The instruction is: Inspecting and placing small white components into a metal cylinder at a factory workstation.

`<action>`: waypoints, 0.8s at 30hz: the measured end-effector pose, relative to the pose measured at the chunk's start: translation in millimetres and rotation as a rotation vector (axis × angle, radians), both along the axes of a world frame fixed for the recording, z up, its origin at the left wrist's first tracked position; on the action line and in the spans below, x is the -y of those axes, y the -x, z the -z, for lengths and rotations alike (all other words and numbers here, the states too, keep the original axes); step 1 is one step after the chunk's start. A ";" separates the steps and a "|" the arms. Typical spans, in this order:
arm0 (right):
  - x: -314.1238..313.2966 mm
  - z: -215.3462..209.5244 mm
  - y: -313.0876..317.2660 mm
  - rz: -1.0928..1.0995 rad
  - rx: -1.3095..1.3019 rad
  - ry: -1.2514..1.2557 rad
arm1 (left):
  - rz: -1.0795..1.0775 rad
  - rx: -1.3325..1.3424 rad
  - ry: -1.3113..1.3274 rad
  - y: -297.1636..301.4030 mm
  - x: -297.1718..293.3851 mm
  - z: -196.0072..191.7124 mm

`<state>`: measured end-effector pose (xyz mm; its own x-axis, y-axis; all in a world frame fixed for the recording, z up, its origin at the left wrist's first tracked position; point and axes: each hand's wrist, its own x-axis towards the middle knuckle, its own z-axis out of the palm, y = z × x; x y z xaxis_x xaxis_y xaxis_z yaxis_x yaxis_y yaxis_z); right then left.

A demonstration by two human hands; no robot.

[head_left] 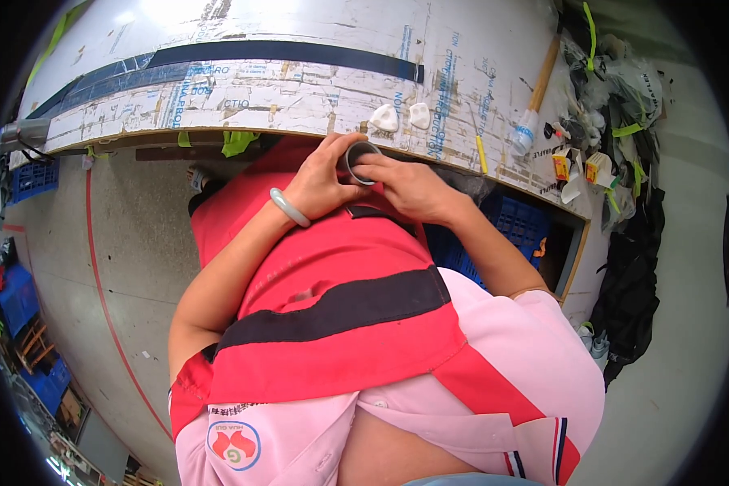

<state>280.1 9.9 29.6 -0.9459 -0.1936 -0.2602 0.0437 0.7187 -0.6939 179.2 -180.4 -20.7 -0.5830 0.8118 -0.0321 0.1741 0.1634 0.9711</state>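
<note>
Against the front edge of the worktable [283,105], my left hand [320,182] is wrapped around a small grey round container with an open top [355,151]. A pale bangle sits on that wrist. The fingers of my right hand [413,190] reach into the container's opening, so their tips are hidden, and I cannot tell whether they grip anything. Both hands are just above the red apron [332,243] on my lap. Close by on the table lie two white, rounded triangular pieces like tailor's chalk, one on the left [385,118] and one on the right [419,116].
A long dark fabric strip [283,55] lies across the table. To the right are a thin yellow-handled tool [483,154], a wooden stick [545,73], small orange-and-white boxes [560,166] and bundled plastic bags [640,97]. A blue crate [514,231] stands under the table.
</note>
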 end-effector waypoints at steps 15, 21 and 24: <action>-35.3 -6.9 3.1 0.293 0.175 0.507 | 0.026 -0.014 0.012 0.4 -4.9 0.8; -82.1 -3.8 4.8 0.553 0.009 0.325 | 0.017 0.003 0.049 1.2 -1.7 0.2; -93.9 5.3 9.2 0.611 -0.051 0.238 | 0.012 -0.020 0.061 1.1 -1.0 -0.9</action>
<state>270.9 103.8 24.2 -0.9140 0.3352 -0.2287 0.3581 0.4013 -0.8431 178.2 -179.3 -19.8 -0.5739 0.8159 -0.0697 0.1962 0.2197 0.9556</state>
